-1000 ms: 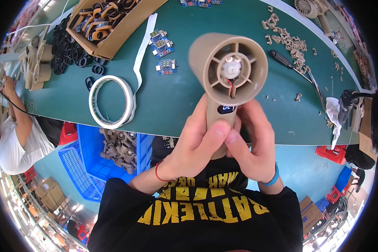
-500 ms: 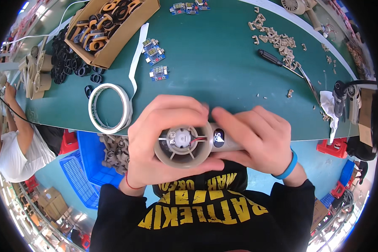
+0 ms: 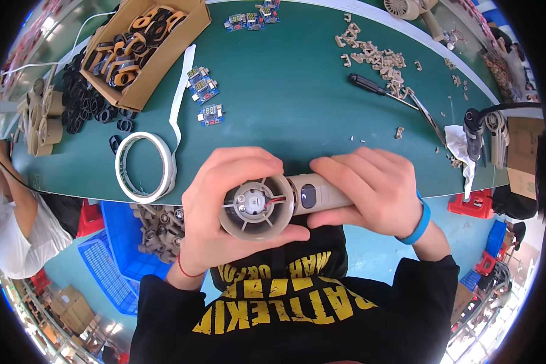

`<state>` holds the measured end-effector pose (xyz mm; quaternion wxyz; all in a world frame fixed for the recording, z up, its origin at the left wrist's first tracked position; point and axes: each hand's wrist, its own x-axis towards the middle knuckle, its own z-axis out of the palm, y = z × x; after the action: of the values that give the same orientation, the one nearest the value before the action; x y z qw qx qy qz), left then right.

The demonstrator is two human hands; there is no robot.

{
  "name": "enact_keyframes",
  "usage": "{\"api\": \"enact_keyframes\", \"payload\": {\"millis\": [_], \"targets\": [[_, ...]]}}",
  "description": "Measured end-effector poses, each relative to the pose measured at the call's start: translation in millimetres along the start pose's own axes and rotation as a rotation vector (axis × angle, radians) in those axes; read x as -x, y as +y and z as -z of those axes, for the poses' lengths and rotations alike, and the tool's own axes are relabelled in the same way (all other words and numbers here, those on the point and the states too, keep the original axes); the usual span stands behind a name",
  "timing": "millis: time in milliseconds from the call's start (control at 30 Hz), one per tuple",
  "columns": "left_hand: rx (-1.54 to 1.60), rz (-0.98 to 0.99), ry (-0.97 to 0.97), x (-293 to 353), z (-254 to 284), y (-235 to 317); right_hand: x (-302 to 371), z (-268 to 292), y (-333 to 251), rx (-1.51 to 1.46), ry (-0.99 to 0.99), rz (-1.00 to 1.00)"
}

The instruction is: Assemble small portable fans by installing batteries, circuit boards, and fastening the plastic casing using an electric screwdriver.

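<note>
A beige handheld fan [image 3: 288, 204] is held level just over the table's near edge. Its round open head shows a silver motor [image 3: 252, 202] with red and dark wires, set on thin spokes. My left hand [image 3: 209, 206] is wrapped round the head, thumb below and fingers over the top. My right hand [image 3: 373, 194] grips the handle, with its thumb along the lower side. On the handle beside the head is a dark oval display [image 3: 308, 196]. A narrow dark gap shows between the head and the handle. My right palm hides the handle's end.
A roll of white tape [image 3: 144, 167] lies left of my hands. Beyond it are blue circuit boards [image 3: 211, 114] and a carton [image 3: 182, 39] of orange and black rings. Small beige parts [image 3: 382, 57], a screwdriver [image 3: 370, 84] and tweezers [image 3: 428, 118] lie right. Blue crates [image 3: 124, 242] stand below left.
The lit digits on the handle's display have gone dark. My right hand has slid back slightly along the handle, and a gap beside the head now shows. The whole view has shifted a little.
</note>
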<state>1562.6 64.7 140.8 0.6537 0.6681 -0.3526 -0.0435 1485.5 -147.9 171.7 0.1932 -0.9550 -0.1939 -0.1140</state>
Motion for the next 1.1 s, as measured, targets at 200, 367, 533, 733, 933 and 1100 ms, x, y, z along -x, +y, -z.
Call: {"api": "enact_keyframes", "payload": {"millis": [200,367,533,733,933,1100], "targets": [[-0.151,-0.079,-0.018,3.5,-0.7,-19.5,-12.8,6.1,23.1,-0.026,-0.043,-0.033],[-0.393,-0.016,-0.067,4.6,6.3,-7.8,-29.2,-2.2,45.6,0.137,0.053,-0.085],[-0.738,-0.158,-0.319,-23.7,-2.6,13.3,-33.1,-12.6,55.5,0.408,0.132,-0.067],[-0.769,-0.026,-0.405,-28.9,-0.4,15.1,64.1,74.7,67.4,0.237,1.07,-0.537],[-0.619,0.008,-0.408,-26.5,7.5,6.3,197.7,125.3,167.5,0.38,0.243,-0.868],[-0.545,-0.019,-0.353,-21.6,11.7,3.0,190.0,134.9,206.3,0.584,0.153,-0.828]]}}
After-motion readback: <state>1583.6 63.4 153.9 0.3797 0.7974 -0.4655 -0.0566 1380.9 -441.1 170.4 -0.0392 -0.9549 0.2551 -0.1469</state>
